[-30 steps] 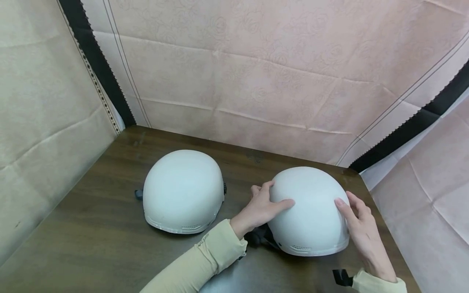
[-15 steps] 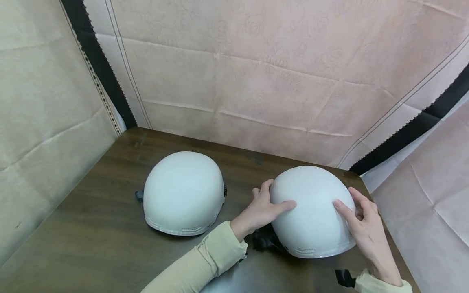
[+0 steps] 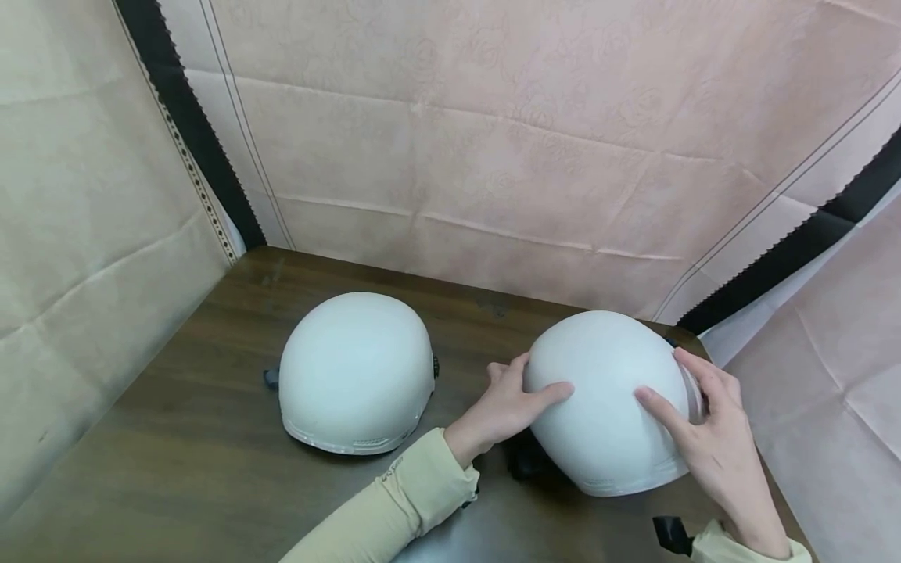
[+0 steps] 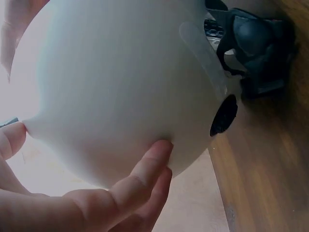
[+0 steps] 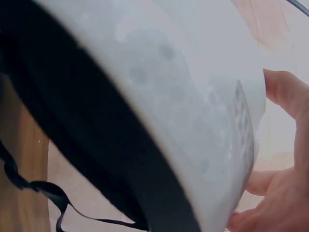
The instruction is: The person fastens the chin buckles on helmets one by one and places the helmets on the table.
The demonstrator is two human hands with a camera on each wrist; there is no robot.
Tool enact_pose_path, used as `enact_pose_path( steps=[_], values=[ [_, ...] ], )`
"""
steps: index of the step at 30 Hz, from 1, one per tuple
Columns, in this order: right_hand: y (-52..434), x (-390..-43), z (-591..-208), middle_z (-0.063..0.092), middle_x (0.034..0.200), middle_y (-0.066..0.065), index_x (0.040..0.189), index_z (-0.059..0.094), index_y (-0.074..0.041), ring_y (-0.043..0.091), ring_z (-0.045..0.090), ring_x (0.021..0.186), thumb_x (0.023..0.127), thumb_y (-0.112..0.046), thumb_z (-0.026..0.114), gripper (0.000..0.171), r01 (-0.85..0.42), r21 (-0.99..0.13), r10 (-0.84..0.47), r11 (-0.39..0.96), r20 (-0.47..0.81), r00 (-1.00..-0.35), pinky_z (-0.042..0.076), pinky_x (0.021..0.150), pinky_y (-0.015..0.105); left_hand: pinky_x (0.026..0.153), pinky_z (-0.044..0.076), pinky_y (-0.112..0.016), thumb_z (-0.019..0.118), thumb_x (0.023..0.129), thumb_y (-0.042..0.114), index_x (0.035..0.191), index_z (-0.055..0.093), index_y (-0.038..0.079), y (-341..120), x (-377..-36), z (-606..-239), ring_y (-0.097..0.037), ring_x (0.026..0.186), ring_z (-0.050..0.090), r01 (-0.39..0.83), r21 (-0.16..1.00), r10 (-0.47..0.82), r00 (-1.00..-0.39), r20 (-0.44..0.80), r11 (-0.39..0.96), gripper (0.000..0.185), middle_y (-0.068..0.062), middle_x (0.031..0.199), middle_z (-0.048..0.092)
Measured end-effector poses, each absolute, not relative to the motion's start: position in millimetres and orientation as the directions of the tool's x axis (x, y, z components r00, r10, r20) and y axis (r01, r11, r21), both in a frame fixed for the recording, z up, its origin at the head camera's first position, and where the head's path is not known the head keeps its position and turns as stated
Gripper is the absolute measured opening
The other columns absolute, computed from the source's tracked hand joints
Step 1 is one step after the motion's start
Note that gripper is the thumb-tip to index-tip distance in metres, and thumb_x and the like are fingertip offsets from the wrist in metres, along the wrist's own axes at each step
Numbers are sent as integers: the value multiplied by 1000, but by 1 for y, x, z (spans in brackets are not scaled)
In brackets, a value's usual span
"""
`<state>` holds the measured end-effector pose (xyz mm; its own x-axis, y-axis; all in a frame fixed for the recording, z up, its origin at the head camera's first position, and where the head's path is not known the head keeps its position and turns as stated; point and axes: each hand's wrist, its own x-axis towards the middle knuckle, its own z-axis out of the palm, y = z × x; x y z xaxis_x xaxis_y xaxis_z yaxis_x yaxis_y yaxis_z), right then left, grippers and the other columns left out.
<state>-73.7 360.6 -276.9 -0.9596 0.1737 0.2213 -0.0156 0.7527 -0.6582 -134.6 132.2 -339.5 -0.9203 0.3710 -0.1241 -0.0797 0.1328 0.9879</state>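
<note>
A smooth white helmet on the right is tipped toward the left, its right side raised. My left hand grips its left side, thumb across the front of the shell and fingers farther back. On the other side my right hand holds it with thumb and fingers apart. In the left wrist view, black padding and straps stick out from under the shell beside a dark oval vent. The right wrist view looks into the dark inside, with a twisted black strap hanging below.
A second white helmet stands dome up on the brown wooden table, left of the hands. Pale fabric walls with black edging rise behind the table and at both sides.
The right helmet has tipped farther to the left, its right side rising and showing more of its edge. My right hand has moved slightly right with it; the left hand stays nearly in place.
</note>
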Motion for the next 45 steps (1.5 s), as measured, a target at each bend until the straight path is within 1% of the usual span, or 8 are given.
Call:
enact_pose_path(
  steps=[5,9,12,16,19,29,37,45],
  values=[
    [357,-72,-273,22,145,16,146,35,-18,43,28,124,82,-31,73,76,-61,-630,155,775,282,-947,33,79,70,90,40,-52,64,79,59,148,23,18,132,-133,-339,-34,116,42,-95,986,372,-918,-139,134,91,-13,142,22],
    [354,-71,-274,24,145,11,145,38,-19,38,29,126,81,-25,75,74,-127,-621,116,774,336,-935,30,88,67,91,38,-55,61,81,60,148,22,19,130,-133,-343,-35,120,38,-114,987,374,-915,-149,115,87,-14,146,19],
    [355,-71,-277,28,145,4,143,41,-22,24,32,128,81,-19,76,72,-176,-603,80,778,373,-924,31,101,40,93,36,-57,56,84,62,148,22,18,128,-133,-347,-35,121,37,-127,985,375,-913,-161,113,85,-13,145,20],
    [353,-71,-280,32,143,-3,140,44,-25,8,34,123,78,-15,78,71,-213,-567,40,796,401,-915,34,90,19,95,34,-57,51,84,67,148,23,11,126,-133,-350,-35,120,37,-144,981,386,-904,-183,126,89,-14,144,16],
    [350,-72,-283,34,141,-3,139,46,-24,7,34,121,75,-12,80,73,-240,-568,34,787,428,-903,36,92,25,95,35,-55,52,84,66,146,26,8,127,-132,-351,-35,118,39,-154,980,393,-900,-191,122,89,-15,141,17],
    [339,-72,-295,51,122,-2,134,52,-20,1,49,105,77,-15,79,63,-282,-549,7,786,465,-885,33,82,5,92,40,-48,60,84,56,143,30,12,140,-123,-340,-29,113,45,-99,989,384,-914,-135,111,79,-10,134,30],
    [335,-72,-298,53,122,1,132,54,-17,8,55,103,79,-4,75,58,-336,-637,-22,693,448,-894,43,81,11,91,41,-49,62,84,53,143,29,11,140,-123,-339,-31,110,47,-114,984,343,-926,-156,141,80,-13,134,31],
    [332,-68,-302,53,120,-8,132,53,-24,6,54,102,86,-13,69,50,-327,-623,-76,711,394,-916,45,76,13,90,41,-51,64,83,53,144,28,10,137,-128,-339,-32,107,47,-103,979,324,-933,-156,174,83,-12,130,28]
  ],
)
